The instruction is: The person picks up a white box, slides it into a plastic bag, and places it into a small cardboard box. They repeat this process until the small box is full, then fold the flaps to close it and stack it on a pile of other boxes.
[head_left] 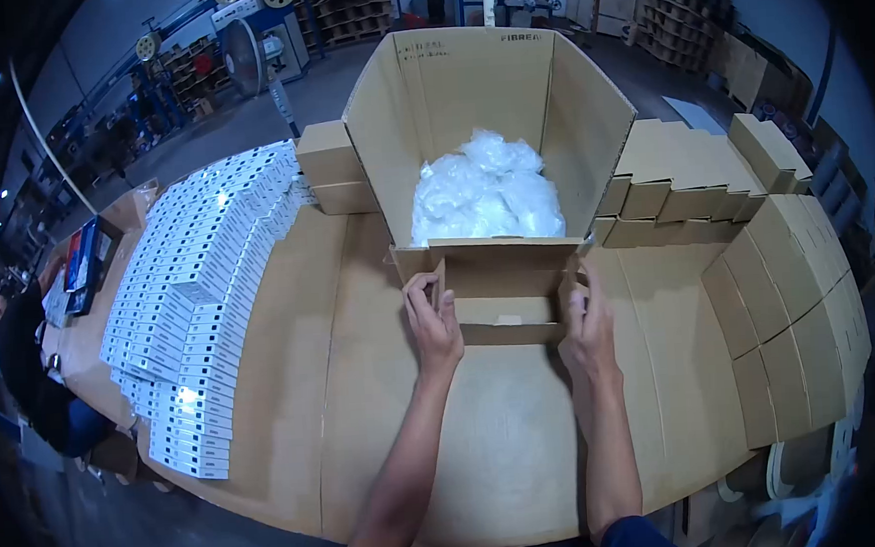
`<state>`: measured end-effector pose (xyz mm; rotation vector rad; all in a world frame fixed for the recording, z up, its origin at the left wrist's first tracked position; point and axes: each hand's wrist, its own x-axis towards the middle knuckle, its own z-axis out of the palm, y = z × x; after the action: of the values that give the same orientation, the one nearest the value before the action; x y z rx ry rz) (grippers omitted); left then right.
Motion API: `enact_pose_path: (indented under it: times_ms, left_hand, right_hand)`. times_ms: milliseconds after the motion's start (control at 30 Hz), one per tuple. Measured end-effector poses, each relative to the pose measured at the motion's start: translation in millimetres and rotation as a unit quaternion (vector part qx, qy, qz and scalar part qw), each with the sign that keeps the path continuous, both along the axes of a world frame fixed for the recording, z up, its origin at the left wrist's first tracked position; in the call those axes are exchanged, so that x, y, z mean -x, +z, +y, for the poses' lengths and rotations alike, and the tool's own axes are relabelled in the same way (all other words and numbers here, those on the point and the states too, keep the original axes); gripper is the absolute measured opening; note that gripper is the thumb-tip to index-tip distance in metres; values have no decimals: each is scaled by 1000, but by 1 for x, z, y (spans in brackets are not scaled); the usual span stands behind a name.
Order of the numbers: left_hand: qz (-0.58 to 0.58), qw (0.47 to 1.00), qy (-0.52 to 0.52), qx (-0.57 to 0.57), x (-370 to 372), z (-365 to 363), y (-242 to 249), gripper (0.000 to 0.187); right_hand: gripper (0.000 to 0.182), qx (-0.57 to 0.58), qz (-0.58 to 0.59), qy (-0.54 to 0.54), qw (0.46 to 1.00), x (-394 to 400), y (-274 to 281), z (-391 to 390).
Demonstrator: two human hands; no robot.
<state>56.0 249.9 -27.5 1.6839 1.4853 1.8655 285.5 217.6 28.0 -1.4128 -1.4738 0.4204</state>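
Note:
In the middle of the table an unfolded small cardboard box (521,335) stands with its top open towards me. The fingers of my left hand (432,322) are closed on its left side flap. On the opposite side, my right hand (588,322) grips the right flap, with the thumb inside and fingers outside. The box's raised rear panel touches or nearly touches the front of a large open carton (375,147). Inside that carton lies a heap of clear plastic bags (487,188).
Stacked white labelled boxes (191,258) cover the table's left side. Closed brown cartons (795,302) line the right, with more cardboard boxes (677,174) behind them. Two brown boxes (336,169) stand left of the large carton. A person (38,368) sits at far left; a fan (244,60) stands behind.

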Motion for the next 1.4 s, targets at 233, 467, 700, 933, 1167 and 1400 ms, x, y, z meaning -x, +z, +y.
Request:
enact_pose_path:
  times_ms: [233, 467, 700, 933, 1167, 1400]
  left_hand:
    - [-26, 999, 16, 25, -2, -3, -1, 37]
    - [1, 999, -10, 43, 0, -11, 8, 37]
    - [0, 997, -32, 76, 8, -23, 18, 42]
    - [92, 991, -37, 86, 40, -89, 34, 57]
    - [215, 961, 62, 162, 194, -157, 76, 53]
    - [311, 924, 196, 108, 346, -106, 123, 49]
  right_hand:
    - [41, -77, -240, -61, 966, -28, -22, 10]
    - [73, 75, -300, 28, 950, -13, 14, 9]
    - [81, 60, -253, 52, 964, -17, 13, 4]
    - [52, -96, -212, 2, 973, 11, 33, -29]
    - [43, -107, -130, 291, 942, 162, 55, -38]
    - [64, -186, -226, 475, 830, 364, 41, 53]
